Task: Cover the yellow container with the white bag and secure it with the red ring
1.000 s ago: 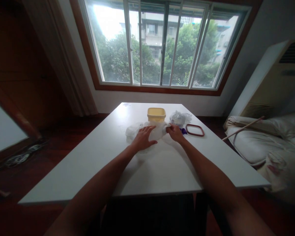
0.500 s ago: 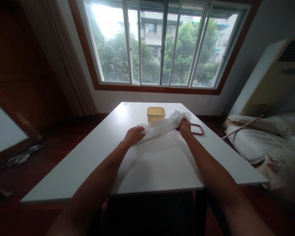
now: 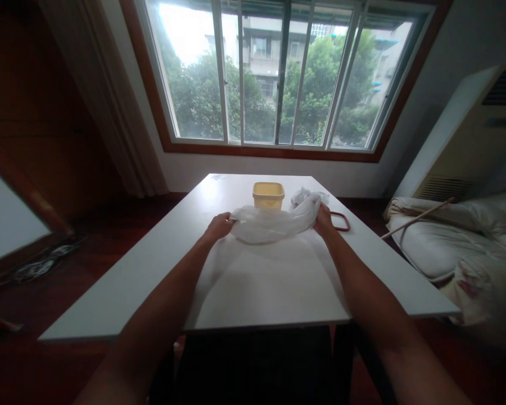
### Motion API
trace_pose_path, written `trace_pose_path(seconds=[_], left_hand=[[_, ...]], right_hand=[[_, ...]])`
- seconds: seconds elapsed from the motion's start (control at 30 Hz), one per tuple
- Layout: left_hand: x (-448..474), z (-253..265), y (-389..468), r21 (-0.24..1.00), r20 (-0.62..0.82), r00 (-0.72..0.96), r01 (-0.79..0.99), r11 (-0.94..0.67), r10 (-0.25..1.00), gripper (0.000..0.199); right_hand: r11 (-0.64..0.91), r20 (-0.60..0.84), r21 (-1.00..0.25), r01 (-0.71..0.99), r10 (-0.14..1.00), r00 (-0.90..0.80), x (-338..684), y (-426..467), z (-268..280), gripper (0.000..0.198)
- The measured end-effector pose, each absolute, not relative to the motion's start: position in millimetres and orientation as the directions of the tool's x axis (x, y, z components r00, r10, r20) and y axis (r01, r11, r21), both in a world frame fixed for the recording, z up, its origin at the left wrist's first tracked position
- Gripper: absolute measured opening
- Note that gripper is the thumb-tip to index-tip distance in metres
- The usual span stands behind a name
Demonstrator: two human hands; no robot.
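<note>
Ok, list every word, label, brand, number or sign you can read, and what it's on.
None can be read.
Held white plastic, yellow tub: no lettering shows.
Reddish mark on the pale fabric: too blurred to tell if it is writing.
Tall appliance: any print too blurred.

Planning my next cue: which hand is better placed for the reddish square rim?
Likely the right hand: it appears beside the reddish square rim, partly hiding it. The left hand is at the other end of the white plastic. Both grip it, so the right may need to release first.
</note>
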State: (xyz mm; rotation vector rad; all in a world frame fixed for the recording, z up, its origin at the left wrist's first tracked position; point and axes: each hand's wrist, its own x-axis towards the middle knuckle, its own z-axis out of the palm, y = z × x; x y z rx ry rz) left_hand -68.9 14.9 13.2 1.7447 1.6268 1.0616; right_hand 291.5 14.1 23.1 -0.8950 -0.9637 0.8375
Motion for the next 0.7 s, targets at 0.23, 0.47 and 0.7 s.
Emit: trace_pose_path(seconds=[0.23, 0.47, 0.7], left_hand=[[-68.1, 22.9, 19.1, 0.982, 0.153, -0.142, 0.135, -0.134, 0.978, 0.040], [-70.7, 38.4, 8.8, 0.983, 0.127, -0.135, -0.116, -0.143, 0.983, 0.034], [-64.6, 36.8, 7.1, 0.956, 0.130, -0.001, -0.266, -0.125, 0.992, 0.051]], right_hand=[[0.355, 0.324, -0.935, -0.014, 0.866, 0.381, 305.9, 16.7, 14.1, 0.024], [0.233, 0.199, -0.972, -0.013, 0.858, 0.474, 308.0, 11.7, 19.5, 0.010], [0.170, 0.145, -0.984, -0.056, 0.940, 0.308, 302.2, 14.3, 13.4, 0.022]])
